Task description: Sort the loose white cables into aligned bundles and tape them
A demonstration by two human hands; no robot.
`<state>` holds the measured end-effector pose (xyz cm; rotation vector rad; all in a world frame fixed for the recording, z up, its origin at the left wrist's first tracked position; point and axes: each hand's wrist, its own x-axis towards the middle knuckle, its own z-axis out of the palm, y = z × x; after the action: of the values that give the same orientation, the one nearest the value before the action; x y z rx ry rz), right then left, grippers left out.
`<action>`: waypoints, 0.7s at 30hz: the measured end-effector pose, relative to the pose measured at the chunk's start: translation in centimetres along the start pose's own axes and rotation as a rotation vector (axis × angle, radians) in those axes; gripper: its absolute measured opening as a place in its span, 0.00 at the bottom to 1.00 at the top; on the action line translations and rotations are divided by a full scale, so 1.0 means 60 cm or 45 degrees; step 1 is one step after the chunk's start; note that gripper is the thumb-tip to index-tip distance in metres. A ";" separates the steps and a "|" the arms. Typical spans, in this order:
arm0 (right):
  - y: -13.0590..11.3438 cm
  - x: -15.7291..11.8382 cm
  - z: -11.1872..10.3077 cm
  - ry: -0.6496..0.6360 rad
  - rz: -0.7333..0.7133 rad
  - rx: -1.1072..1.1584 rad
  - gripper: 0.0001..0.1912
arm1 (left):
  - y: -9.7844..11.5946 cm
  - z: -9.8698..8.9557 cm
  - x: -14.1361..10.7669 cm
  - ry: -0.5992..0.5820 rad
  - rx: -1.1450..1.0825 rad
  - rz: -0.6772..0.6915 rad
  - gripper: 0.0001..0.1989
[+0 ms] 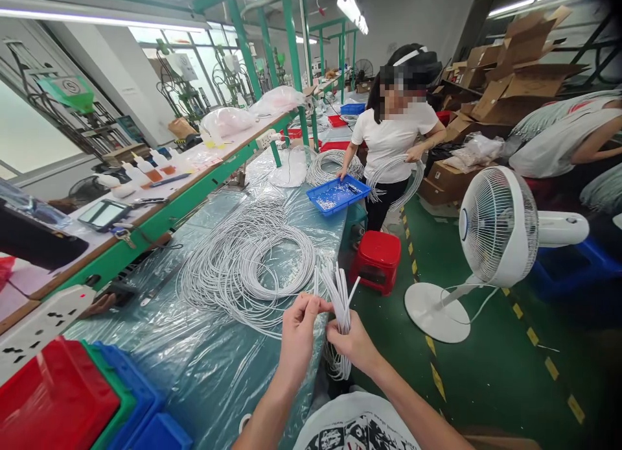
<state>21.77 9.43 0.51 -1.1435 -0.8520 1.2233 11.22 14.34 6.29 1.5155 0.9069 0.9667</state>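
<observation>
My right hand (357,346) is wrapped around a bundle of white cables (342,301). Their cut ends fan upward, and the rest of the bundle hangs below the hand beside the table edge. Just left of the bundle, my left hand (302,327) pinches with thumb and fingertips at a white cable end (316,283) that sticks up above the fingers. Beyond my hands, coils of white cable (228,255) lie loosely heaped on the plastic-covered table (214,366).
A co-worker (396,132) stands at the table's far end, holding a cable coil and touching a blue tray (339,196). A red stool (376,259) and white fan (500,229) stand right. Stacked plastic bins (53,391) are front left; a shelf (204,171) runs along the left.
</observation>
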 end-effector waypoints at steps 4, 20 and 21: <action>0.004 0.003 0.011 -0.023 -0.002 -0.057 0.13 | -0.004 -0.002 0.000 -0.058 0.233 -0.006 0.17; 0.038 -0.008 0.026 -0.103 0.250 0.220 0.19 | 0.005 0.010 -0.014 0.039 1.080 0.326 0.18; 0.041 -0.005 0.024 -0.073 0.245 0.196 0.19 | 0.006 0.013 -0.013 0.048 1.093 0.334 0.18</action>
<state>19.70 9.36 -1.45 -1.0884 -0.6890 1.4599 11.64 13.27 6.46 2.3887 1.2584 0.8196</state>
